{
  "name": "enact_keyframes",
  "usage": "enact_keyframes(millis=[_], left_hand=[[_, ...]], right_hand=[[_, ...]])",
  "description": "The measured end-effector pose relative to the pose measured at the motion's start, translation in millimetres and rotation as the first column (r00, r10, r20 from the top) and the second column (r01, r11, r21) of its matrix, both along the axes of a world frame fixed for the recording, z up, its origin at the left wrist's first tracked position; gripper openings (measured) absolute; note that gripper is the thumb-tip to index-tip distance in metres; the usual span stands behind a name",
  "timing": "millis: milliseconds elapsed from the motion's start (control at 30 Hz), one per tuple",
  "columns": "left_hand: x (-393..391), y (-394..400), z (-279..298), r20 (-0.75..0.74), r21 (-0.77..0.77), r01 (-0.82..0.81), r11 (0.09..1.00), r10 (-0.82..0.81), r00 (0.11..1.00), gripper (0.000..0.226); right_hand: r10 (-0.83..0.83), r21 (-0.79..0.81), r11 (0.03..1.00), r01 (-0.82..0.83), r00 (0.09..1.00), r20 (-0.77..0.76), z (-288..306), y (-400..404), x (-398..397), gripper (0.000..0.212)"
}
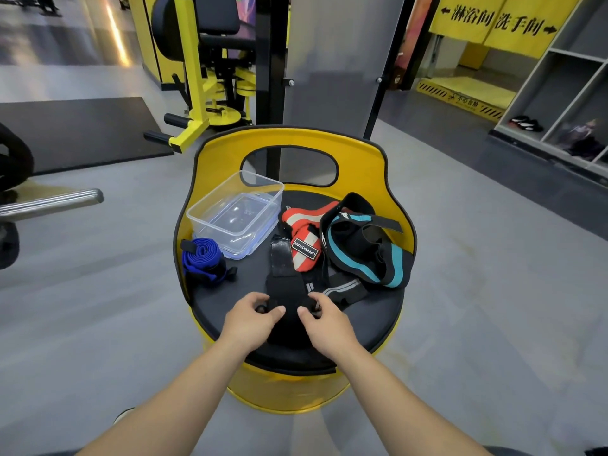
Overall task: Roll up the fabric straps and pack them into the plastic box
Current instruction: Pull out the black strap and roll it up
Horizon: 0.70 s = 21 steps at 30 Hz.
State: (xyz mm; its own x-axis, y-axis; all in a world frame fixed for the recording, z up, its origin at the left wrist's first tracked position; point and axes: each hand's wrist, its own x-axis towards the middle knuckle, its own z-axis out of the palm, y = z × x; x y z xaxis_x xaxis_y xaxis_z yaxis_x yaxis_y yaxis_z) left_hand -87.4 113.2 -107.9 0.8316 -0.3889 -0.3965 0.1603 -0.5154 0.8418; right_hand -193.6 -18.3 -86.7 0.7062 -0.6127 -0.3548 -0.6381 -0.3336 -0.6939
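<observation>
While both hands work at the near edge of the round black surface point(371, 311), the other things crowd its far half. The clear plastic box point(235, 213) stands at the far left, open-topped, with nothing visible inside. Just beside its near left corner lies a blue strap point(204, 260), coiled into a loose roll. To the right of the box a red and white strap point(304, 232) sprawls unrolled, and a black and teal strap point(365, 248) is heaped in loops at the right edge, touching it. A grey-striped black strap point(345, 287) pokes out beneath these, just beside the right hand. A yellow backrest point(362, 159) with an oval cut-out curves behind everything.

The black strap point(284, 281) runs from the middle of the surface toward the person, its near end lying between the two hands. The left hand point(251, 319) pinches its left edge with curled fingers and thumb; the right hand point(324, 320) does the same on the right edge, so each grip is narrow and closed on cloth. The strap is plain dark fabric with a shinier patch at its far end.
</observation>
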Motion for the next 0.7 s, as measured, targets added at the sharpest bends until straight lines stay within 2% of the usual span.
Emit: enact_keyframes(millis=[100, 233, 367, 467, 567, 633, 700], left_hand=[[7.8, -9.7, 0.4, -0.030, -0.032, -0.065, 0.997, 0.064, 0.998, 0.030], [18.6, -18.6, 1.9, -0.167, -0.078, -0.155, 0.985, 0.141, 0.976, 0.022], [19.5, -16.6, -5.3, -0.201, -0.114, -0.205, 0.972, 0.179, 0.963, 0.027], [12.8, -10.5, -6.5, -0.232, -0.157, -0.211, 0.965, 0.172, 0.958, 0.031], [2.5, -0.1, -0.3, -0.299, -0.228, -0.123, 0.966, 0.051, 0.953, 0.056], [-3.9, 9.3, 4.6, -0.339, -0.262, 0.006, 0.965, -0.098, 0.936, 0.073], [-7.7, 18.2, 3.8, -0.315, -0.244, 0.121, 0.962, -0.197, 0.928, 0.088]], right_hand=[[0.018, -0.100, 0.995, -0.013, 0.999, 0.047, -2.6, -2.0, 9.5, 0.039], [-0.035, -0.055, 0.998, 0.043, 0.989, 0.144, -8.9, -3.1, 21.2, 0.026], [-0.029, 0.049, 0.999, 0.021, 0.984, 0.173, -9.5, -3.4, 16.5, 0.036], [0.039, 0.211, 0.974, -0.078, 0.982, 0.184, -5.6, -3.7, 0.9, 0.059], [0.109, 0.148, 0.980, -0.132, 0.982, 0.157, -8.7, -4.1, -11.8, 0.079], [0.114, 0.148, 0.980, -0.135, 0.983, 0.144, -5.0, -2.7, -17.0, 0.078], [0.126, 0.140, 0.980, -0.144, 0.983, 0.131, -1.5, -0.6, -21.8, 0.075]])
